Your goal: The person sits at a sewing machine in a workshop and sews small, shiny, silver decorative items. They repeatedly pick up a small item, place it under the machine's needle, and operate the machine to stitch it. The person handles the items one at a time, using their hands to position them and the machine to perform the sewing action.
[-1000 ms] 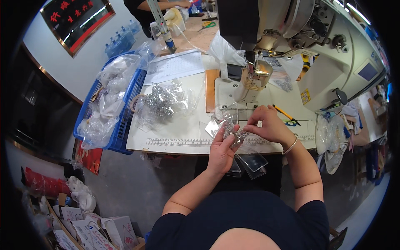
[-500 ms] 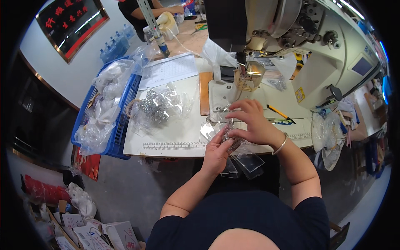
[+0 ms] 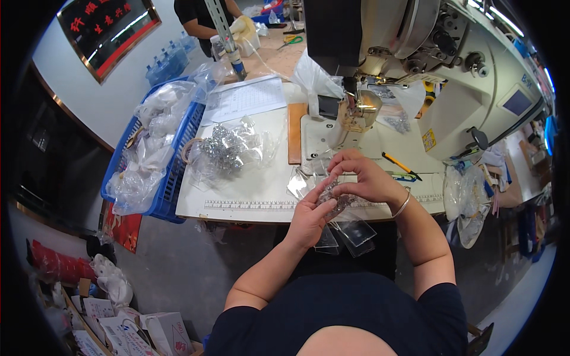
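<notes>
My left hand (image 3: 309, 221) is closed on the lower side of a bunch of clear plastic sleeves with silvery, chain-like strands (image 3: 340, 205), held over the table's front edge. Several flat, see-through sleeves (image 3: 357, 231) hang from the bunch below the edge. My right hand (image 3: 363, 178) is bent over the top of it, with thumb and fingers drawn together at the strands. Just what those fingertips pinch is too small to make out. A heap of similar silvery strands and clear sleeves (image 3: 222, 149) lies on the table to the left.
Beyond my hands stands an industrial sewing machine (image 3: 365, 110) with a brown strip (image 3: 295, 133) beside its plate. A blue basket (image 3: 169, 199) of plastic bags is at left, near paper sheets (image 3: 246, 98). A yellow pen (image 3: 401, 165) lies right. Another person (image 3: 205, 24) works at the back.
My right hand's fingers have come down and closed in on the bunch; before, they were raised and spread. My left hand keeps its hold. The view has shifted slightly.
</notes>
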`<state>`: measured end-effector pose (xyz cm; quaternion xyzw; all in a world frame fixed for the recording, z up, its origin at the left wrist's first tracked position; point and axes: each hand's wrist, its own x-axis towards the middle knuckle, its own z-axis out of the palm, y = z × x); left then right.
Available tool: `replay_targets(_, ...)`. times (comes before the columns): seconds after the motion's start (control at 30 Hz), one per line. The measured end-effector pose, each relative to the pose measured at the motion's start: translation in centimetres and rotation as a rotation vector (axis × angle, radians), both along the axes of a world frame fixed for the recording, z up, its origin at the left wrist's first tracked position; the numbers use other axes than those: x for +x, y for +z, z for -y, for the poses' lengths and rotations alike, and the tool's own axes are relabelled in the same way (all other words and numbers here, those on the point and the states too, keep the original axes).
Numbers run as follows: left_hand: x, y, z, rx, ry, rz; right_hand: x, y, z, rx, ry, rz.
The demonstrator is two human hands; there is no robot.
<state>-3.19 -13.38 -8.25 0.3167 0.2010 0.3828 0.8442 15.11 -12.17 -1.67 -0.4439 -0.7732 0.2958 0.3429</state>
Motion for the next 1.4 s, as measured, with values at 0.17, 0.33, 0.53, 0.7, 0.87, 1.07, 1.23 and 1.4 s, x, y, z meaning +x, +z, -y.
replay_targets(0.17, 0.1, 0.0, 0.1, 0.012, 0.004, 0.012, -0.1, -0.3, 0.0, 0.024, -0.038, 0.013)
replay_targets(0.33, 0.3, 0.3, 0.3, -0.003, 0.028, 0.015, -0.2, -0.4, 0.0, 0.060, -0.047, 0.034)
replay_targets(0.53, 0.4, 0.0, 0.3, -0.015, 0.041, 0.009, -0.3, -0.2, 0.3, 0.054, -0.055, 0.038)
replay_targets(0.7, 0.6, -0.4, 0.5, -0.019, 0.063, 0.013, -0.4, -0.5, 0.4, 0.053, -0.101, 0.067)
replay_targets(0.87, 0.8, -0.3, 0.5, -0.030, 0.071, 0.014, -0.6, -0.5, 0.7, 0.038, -0.131, 0.046)
replay_targets(1.07, 0.6, -0.2, 0.5, -0.071, 0.047, 0.038, -0.9, -0.4, 1.0, 0.025, -0.142, 0.076)
replay_targets(1.23, 0.8, -0.4, 0.4, -0.088, 0.049, 0.010, -0.6, -1.1, 0.9, 0.031, -0.167, 0.076)
replay_targets(1.4, 1.5, -1.3, 0.9, 0.038, 0.186, -0.108, -0.6, -2.8, 0.7, 0.094, -0.219, -0.026)
